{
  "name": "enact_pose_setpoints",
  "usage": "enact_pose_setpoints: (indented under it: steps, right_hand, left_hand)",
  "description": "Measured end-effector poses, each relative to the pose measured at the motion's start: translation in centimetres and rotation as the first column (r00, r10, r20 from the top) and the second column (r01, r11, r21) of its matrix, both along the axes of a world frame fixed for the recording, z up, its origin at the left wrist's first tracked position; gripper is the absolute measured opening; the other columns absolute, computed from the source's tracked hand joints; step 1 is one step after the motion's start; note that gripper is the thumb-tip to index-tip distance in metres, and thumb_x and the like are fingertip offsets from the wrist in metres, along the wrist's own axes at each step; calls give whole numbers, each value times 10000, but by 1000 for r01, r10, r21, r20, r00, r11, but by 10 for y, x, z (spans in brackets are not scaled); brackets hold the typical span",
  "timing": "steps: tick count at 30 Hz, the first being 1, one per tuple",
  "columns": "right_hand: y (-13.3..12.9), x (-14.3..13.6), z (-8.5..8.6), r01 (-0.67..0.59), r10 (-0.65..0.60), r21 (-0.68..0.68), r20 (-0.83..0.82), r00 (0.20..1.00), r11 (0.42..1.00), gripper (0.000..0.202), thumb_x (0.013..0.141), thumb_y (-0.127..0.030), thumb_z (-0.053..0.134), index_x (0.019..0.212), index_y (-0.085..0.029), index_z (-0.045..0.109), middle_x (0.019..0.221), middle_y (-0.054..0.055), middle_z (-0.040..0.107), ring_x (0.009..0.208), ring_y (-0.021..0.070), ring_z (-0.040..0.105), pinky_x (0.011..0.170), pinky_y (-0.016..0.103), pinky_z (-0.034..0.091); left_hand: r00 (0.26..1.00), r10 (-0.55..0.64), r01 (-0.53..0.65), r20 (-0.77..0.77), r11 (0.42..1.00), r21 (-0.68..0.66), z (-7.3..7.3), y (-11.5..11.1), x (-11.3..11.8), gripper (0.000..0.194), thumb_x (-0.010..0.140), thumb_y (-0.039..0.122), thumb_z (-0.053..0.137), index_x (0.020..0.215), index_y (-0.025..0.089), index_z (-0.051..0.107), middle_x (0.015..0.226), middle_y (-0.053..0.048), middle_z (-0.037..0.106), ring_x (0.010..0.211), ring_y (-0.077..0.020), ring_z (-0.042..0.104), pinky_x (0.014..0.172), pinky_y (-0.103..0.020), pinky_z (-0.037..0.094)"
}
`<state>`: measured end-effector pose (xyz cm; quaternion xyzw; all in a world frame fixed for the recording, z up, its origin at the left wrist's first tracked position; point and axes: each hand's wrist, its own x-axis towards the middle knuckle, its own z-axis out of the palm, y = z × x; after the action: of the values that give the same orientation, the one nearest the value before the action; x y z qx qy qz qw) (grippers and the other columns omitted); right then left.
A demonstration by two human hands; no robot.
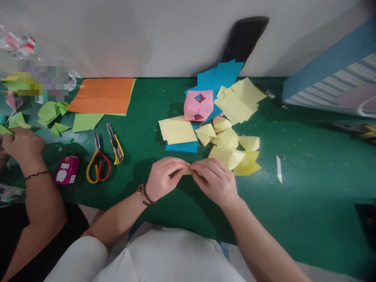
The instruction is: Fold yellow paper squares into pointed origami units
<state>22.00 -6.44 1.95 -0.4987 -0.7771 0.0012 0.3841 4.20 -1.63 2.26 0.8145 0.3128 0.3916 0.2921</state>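
Low over the green table, my left hand and my right hand meet fingertip to fingertip. Both are closed in a pinch on a small piece of yellow paper, mostly hidden by my fingers. Beyond my left hand lie square sheets of pale yellow paper on top of blue paper. Several folded yellow paper pieces are heaped beyond my right hand. A folded pink paper cube with openings sits behind them.
Scissors, a yellow utility knife and a pink box lie left. Orange paper is farther back. A co-worker's hand handles green paper. A blade lies right. A phone leans on the wall.
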Motion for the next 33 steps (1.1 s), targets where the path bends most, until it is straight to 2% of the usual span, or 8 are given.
enact_pose_setpoints:
  steps: [8,11,15,19,22,25,29,33]
  right_hand:
    - [-1,0,0,-12,12,16,0,1000,1000,189,821,-80,636,970,-196,629,848,48,713,763,163,637,701,307,565]
    - [-1,-1,2,4,-3,19,-29,1000,1000,207,820,-99,650,990,-216,631,859,40,721,756,161,651,684,304,566]
    - [-4,0,2,45,-42,62,-54,998,997,227,818,-88,641,983,-244,638,833,18,724,720,150,664,660,295,567]
    - [-7,1,1,40,-35,123,-45,998,992,316,792,-84,678,1045,-267,628,868,4,734,737,155,679,685,297,579]
    - [-6,0,2,107,-102,92,-53,993,990,331,798,-120,688,1089,-254,602,954,43,729,799,173,691,703,307,585]
    - [-6,-1,4,189,-181,81,-99,978,979,273,791,-117,680,1020,-237,592,911,60,716,804,182,690,678,309,586]
    - [-8,-1,7,199,-183,121,-130,974,973,251,774,-64,668,878,-269,567,785,-1,696,663,140,663,568,268,561]
    - [-9,-2,7,206,-189,128,-137,972,970,275,771,-51,663,907,-274,578,811,6,702,683,148,661,588,280,562]
  left_hand:
    - [997,-12,23,-71,989,147,-2,-1,-1,109,854,107,606,920,189,633,943,-48,727,882,-142,686,821,-275,572]
    - [1000,-3,7,-24,983,183,-1,-1,-2,147,843,90,615,952,188,625,949,-50,725,881,-137,691,811,-269,582]
    - [996,-58,41,63,971,236,0,-2,-1,199,833,103,645,1000,202,601,989,-50,719,967,-159,693,841,-302,599]
    - [995,-49,21,86,955,296,-1,-1,0,173,831,109,665,959,203,597,1004,-50,710,987,-167,691,833,-314,608]
    - [993,-41,0,109,936,353,0,-1,-2,165,829,80,652,921,203,592,998,-43,704,978,-167,691,808,-311,611]
    - [991,-35,-19,132,922,387,4,-1,-4,171,823,67,651,922,193,590,990,-56,694,967,-178,691,784,-319,614]
    - [991,-10,-44,136,921,387,8,-2,-4,151,834,84,648,913,201,594,965,-46,691,947,-178,693,766,-325,616]
    - [990,29,-82,137,913,399,9,-3,-3,122,842,109,648,894,210,603,924,-34,690,905,-175,697,731,-319,617]
